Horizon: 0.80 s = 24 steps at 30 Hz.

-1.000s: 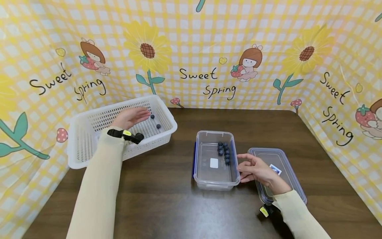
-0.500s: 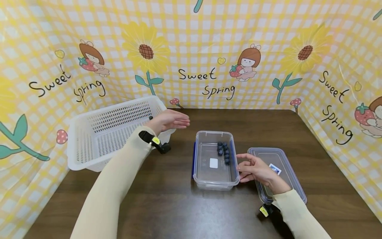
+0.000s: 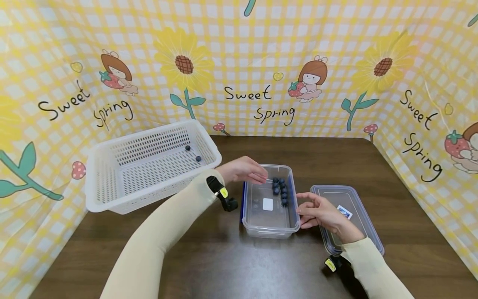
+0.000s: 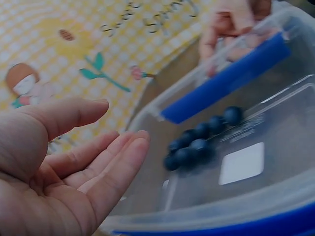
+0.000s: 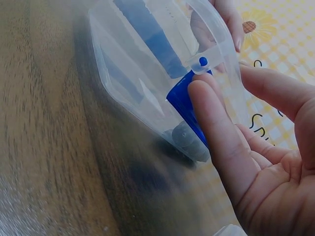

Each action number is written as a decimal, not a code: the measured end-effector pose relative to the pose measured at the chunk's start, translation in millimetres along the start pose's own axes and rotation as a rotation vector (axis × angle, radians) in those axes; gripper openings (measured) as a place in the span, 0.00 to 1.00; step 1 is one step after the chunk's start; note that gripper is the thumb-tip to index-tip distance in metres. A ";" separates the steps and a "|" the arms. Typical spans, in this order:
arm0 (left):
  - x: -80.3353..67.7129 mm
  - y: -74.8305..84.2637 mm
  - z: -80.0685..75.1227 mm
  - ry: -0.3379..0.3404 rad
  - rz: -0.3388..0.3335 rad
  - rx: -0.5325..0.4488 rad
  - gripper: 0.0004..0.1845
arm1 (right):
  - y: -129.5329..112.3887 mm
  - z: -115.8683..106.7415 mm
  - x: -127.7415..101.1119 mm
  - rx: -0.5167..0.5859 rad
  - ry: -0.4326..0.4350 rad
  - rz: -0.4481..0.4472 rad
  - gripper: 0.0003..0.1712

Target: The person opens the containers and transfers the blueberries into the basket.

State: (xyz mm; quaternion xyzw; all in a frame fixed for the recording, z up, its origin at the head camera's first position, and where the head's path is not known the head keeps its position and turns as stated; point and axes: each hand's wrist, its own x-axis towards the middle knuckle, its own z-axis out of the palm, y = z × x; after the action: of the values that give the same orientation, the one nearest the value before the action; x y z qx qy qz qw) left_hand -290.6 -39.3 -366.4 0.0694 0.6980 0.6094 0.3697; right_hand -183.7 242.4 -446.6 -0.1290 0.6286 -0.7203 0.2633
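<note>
In the head view my left hand (image 3: 244, 169) hovers over the left rim of a clear plastic food container (image 3: 270, 229). The left wrist view shows its palm turned up, fingers loosely extended, holding nothing visible. A cluster of blueberries (image 3: 281, 191) lies inside, along the container's right wall. My right hand (image 3: 324, 216) touches the outside of that wall. Seen from the right wrist, one digit (image 5: 216, 132) rests against the blue latch (image 5: 189, 101) and nothing is enclosed by the hand. Two more blueberries (image 3: 198, 158) sit in a white perforated basket (image 3: 157, 195) at the left.
Under and beside my right hand, a clear lid (image 3: 364, 220) lies on the dark wooden table (image 3: 209, 257). A yellow checked cloth (image 3: 239, 54) surrounds the back and sides. The basket stands near the cloth at the back left.
My left hand has come out of the basket and moved right, across the basket's edge, to above the container. The right hand keeps its place at the container's wall.
</note>
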 end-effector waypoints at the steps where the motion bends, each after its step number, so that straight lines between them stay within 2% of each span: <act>1: 2.1 -2.1 4.5 -0.010 -0.012 0.004 0.19 | 0.1 -0.2 0.1 0.000 -0.001 -0.001 0.31; 7: 13.1 -17.9 30.3 -0.068 -0.084 0.057 0.15 | 0.3 -1.0 0.1 -0.001 -0.005 0.002 0.30; 13: 18.7 -29.4 46.6 -0.065 -0.091 0.110 0.13 | -0.2 -0.3 0.1 -0.004 0.000 0.006 0.32; 19: 27.2 -40.3 55.3 -0.055 -0.130 0.068 0.07 | -0.6 0.0 -0.4 -0.001 -0.003 0.007 0.30; 24: 34.5 -48.1 59.7 -0.054 -0.126 0.022 0.01 | -0.2 -0.7 -0.9 -0.007 0.002 0.007 0.30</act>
State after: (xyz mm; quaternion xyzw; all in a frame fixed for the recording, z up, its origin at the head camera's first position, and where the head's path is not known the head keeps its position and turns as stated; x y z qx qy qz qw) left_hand -262.5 15.4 -423.8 0.0454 0.6975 0.5751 0.4252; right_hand -183.4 243.5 -446.4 -0.1271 0.6318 -0.7173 0.2648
